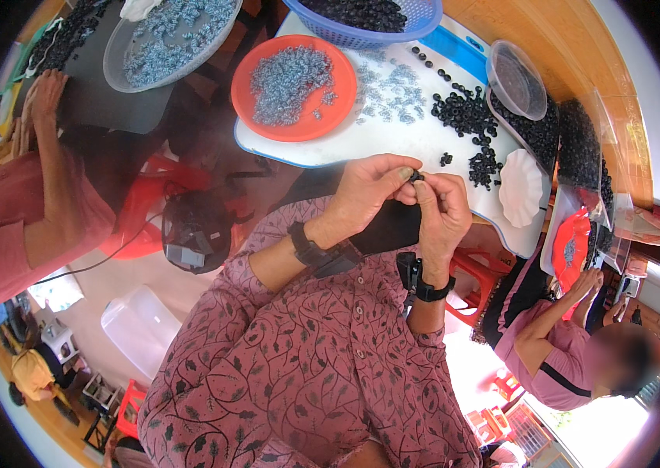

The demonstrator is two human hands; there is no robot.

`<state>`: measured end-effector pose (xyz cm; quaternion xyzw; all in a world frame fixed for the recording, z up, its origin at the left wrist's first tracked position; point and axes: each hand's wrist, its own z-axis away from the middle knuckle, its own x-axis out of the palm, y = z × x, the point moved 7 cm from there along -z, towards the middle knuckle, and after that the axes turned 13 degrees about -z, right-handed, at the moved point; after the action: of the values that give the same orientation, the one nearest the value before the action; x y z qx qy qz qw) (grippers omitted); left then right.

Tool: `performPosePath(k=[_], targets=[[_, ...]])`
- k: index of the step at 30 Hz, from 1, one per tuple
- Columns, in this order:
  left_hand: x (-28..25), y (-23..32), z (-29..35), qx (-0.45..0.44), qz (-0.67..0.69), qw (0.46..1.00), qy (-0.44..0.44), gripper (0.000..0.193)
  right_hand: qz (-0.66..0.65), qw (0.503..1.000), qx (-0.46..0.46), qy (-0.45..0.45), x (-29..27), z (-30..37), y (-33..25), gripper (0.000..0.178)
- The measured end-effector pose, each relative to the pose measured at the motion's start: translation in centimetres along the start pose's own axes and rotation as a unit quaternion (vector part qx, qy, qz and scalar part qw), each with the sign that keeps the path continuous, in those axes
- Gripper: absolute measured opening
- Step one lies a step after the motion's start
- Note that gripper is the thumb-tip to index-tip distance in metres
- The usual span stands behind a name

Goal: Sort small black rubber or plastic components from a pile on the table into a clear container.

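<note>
My left hand (369,191) and my right hand (442,209) meet just past the near edge of the white table (283,148). Between their fingertips is a small black part (416,177), pinched from both sides and mostly covered by thumbs and fingers. Beyond the hands, many black round pieces (463,113) lie loose on the tabletop. Left of those, small grey-blue pieces (392,93) are scattered. A heap of similar grey-blue pieces (287,82) fills much of an orange-red plate (246,101).
A blue basket (377,37) of black pieces stands at the back. To the right are a clear tub (519,82) and a white scalloped dish (520,189). Co-workers sit at left (33,210) and right (552,351). A red stool (470,285) stands beneath the table's right side.
</note>
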<state>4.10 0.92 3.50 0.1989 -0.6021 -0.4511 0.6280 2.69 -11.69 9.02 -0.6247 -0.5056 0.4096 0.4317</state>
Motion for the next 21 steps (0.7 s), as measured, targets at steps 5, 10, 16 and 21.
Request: performPosePath(k=[5,10,16,21], targets=[[-0.2,0.1,0.1,0.014,-0.062,0.998,0.004,0.022,-0.021,1.000,0.012,-0.005,0.0,0.1,0.1,0.011],[-0.8,0.2,0.2,0.029,-0.119,0.992,0.021,0.024,0.018,0.999,-0.018,-0.028,0.8,0.2,-0.8,0.012],[-1.1,-0.4,0.5,0.010,-0.097,0.995,0.009,0.023,0.106,0.991,-0.065,-0.041,1.3,0.5,-1.2,0.015],[-0.8,-0.6,0.5,-0.007,-0.072,0.997,-0.004,0.022,0.147,0.984,-0.093,-0.045,1.4,0.7,-1.2,0.014]])
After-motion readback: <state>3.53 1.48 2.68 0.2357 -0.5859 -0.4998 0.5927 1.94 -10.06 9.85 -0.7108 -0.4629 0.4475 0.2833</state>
